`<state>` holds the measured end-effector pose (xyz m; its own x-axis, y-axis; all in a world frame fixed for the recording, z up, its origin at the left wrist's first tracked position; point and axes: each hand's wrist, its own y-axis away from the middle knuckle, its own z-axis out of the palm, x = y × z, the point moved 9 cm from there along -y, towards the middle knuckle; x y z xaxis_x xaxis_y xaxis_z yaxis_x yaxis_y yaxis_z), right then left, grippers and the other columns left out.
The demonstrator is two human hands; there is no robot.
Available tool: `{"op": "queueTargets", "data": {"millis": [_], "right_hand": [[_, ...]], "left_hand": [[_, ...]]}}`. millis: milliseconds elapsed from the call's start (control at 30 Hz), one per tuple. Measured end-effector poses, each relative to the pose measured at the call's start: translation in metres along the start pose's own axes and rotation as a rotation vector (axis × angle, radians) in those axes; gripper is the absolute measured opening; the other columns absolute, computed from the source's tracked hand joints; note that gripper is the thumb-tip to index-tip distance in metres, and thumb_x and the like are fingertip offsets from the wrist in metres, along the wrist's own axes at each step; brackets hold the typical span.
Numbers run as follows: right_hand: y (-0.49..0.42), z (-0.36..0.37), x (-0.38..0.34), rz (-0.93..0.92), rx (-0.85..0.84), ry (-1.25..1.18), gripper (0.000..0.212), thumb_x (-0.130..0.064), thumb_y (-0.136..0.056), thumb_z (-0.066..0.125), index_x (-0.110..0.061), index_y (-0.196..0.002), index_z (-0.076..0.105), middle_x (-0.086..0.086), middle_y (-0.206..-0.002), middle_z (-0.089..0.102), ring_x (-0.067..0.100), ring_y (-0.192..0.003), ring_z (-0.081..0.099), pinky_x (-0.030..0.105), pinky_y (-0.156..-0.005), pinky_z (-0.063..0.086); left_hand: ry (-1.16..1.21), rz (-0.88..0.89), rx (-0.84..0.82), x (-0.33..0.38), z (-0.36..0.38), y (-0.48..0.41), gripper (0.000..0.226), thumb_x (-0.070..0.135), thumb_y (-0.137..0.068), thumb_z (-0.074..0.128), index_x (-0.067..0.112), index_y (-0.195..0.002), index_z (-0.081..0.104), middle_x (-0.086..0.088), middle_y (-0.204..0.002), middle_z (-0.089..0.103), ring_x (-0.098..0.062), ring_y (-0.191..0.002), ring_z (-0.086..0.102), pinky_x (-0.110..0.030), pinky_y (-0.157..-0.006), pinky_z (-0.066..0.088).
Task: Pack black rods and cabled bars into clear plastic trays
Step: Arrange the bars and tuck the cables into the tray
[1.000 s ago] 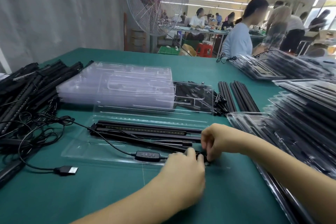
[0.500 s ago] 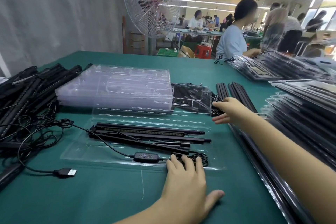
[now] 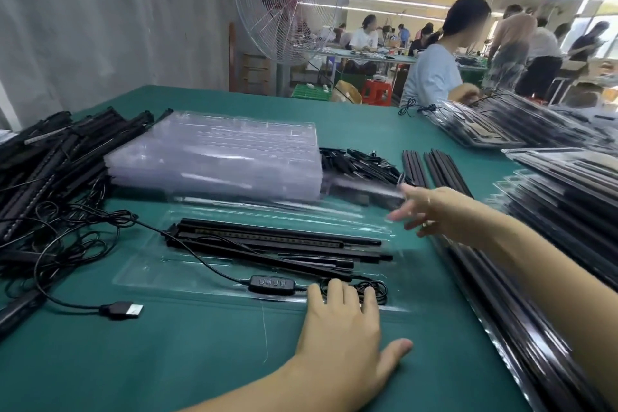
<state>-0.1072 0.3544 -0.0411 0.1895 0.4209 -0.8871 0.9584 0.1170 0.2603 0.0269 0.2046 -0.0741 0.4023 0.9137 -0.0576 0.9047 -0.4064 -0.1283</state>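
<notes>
A: Risks?
B: Left hand (image 3: 341, 334) at 6 o'clock, fingers straight and slightly apart, pressing the cable coil (image 3: 371, 288); once released, the coil likely springs off the clear tray (image 3: 160, 274); USB plug (image 3: 122, 309) at 8 trails outside and may snag; rods (image 3: 277, 241) lie mid-tray.
A: Right hand (image 3: 438, 211)?
B: 2 o'clock, blurred, fingers spread, seemingly empty; no legible writing.

Bare forearms (image 3: 541, 264); a ring (image 3: 428, 200) on right grip (image 3: 444, 211).
</notes>
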Motion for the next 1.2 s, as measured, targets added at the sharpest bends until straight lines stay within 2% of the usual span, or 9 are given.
{"op": "queueTargets", "data": {"millis": [133,300,467,567,667,800,900,1067,1200], "right_hand": [[0.031,0.027,-0.008,0.04,-0.157,0.512,0.077,-0.083,-0.065,0.033,-0.021,-0.084,0.075,-0.016,-0.105,0.068,0.012,-0.092,0.061,0.025,-0.074,0.045],[0.032,0.097,-0.019,-0.232,0.041,1.312,0.084,-0.083,-0.073,0.022,-0.024,-0.131,0.042,0.011,-0.116,0.054,0.026,-0.112,0.043,0.04,-0.092,0.035],[0.04,0.1,0.006,-0.245,0.083,1.188,0.07,-0.073,-0.082,0.016,-0.041,-0.145,0.022,0.005,-0.108,0.03,0.026,-0.116,0.033,0.034,-0.098,0.03],[0.044,0.102,0.01,-0.33,0.234,1.247,0.062,-0.068,-0.088,0.013,-0.045,-0.145,0.016,0.004,-0.119,0.032,0.023,-0.115,0.033,0.031,-0.097,0.029],[0.044,0.102,0.014,-0.337,0.28,1.215,0.058,-0.067,-0.09,0.016,-0.048,-0.144,0.014,0.001,-0.12,0.031,0.021,-0.114,0.032,0.03,-0.096,0.027],[0.046,0.103,0.015,-0.348,0.307,1.24,0.059,-0.067,-0.089,0.014,-0.048,-0.145,0.009,0.0,-0.119,0.029,0.02,-0.114,0.031,0.029,-0.096,0.026],[0.047,0.106,0.016,-0.334,0.302,1.275,0.062,-0.068,-0.089,0.012,-0.045,-0.147,0.005,0.002,-0.124,0.029,0.022,-0.117,0.03,0.03,-0.098,0.025],[0.049,0.109,0.016,-0.344,0.281,1.341,0.068,-0.068,-0.088,0.0,-0.038,-0.149,-0.001,0.005,-0.127,0.029,0.024,-0.118,0.032,0.032,-0.097,0.027],[0.052,0.115,0.015,-0.332,0.239,1.413,0.107,-0.068,-0.054,-0.043,-0.033,-0.149,-0.007,0.006,-0.145,0.019,0.025,-0.128,0.027,0.032,-0.1,0.029]], "left_hand": [[-0.027,0.0,0.025,-0.001,-0.001,0.002,0.073,0.063,-0.073,0.022,0.02,-0.092,0.078,-0.007,-0.069,0.069,-0.019,-0.065,0.064,-0.032,-0.06,0.054],[-0.009,0.018,0.017,-0.001,0.001,0.003,0.073,0.064,-0.073,0.023,0.019,-0.091,0.078,-0.008,-0.075,0.072,-0.02,-0.067,0.067,-0.024,-0.062,0.054],[0.006,0.143,0.138,0.001,-0.009,0.009,0.067,0.058,-0.083,0.026,0.018,-0.106,0.073,-0.011,-0.099,0.072,-0.017,-0.088,0.067,-0.02,-0.081,0.053],[-0.007,0.241,0.078,-0.002,-0.001,0.01,0.06,0.049,-0.098,0.023,0.012,-0.145,0.034,-0.019,-0.143,0.04,-0.026,-0.132,0.037,-0.028,-0.113,0.022],[-0.093,0.243,0.169,-0.014,-0.007,0.016,0.059,0.049,-0.099,0.028,0.016,-0.147,0.033,-0.012,-0.145,0.042,-0.027,-0.134,0.038,-0.032,-0.114,0.026],[-0.145,0.367,0.186,-0.019,-0.007,0.031,0.039,0.052,-0.068,0.072,0.03,-0.099,0.075,0.01,-0.094,0.073,-0.007,-0.086,0.069,-0.02,-0.078,0.054],[0.051,0.445,0.281,-0.028,-0.026,0.051,0.021,0.036,-0.071,0.066,0.023,-0.056,0.064,0.009,-0.057,0.061,-0.01,-0.053,0.058,-0.02,-0.053,0.05],[0.446,0.192,0.601,-0.155,-0.097,0.047,0.021,0.026,-0.088,0.047,0.024,-0.068,0.053,0.011,-0.064,0.055,-0.006,-0.058,0.049,-0.021,-0.055,0.04],[0.606,-0.349,0.229,-0.299,-0.032,0.013,0.032,0.032,-0.101,0.036,0.023,-0.123,0.057,0.003,-0.129,0.058,-0.013,-0.117,0.052,-0.027,-0.099,0.036]]}}
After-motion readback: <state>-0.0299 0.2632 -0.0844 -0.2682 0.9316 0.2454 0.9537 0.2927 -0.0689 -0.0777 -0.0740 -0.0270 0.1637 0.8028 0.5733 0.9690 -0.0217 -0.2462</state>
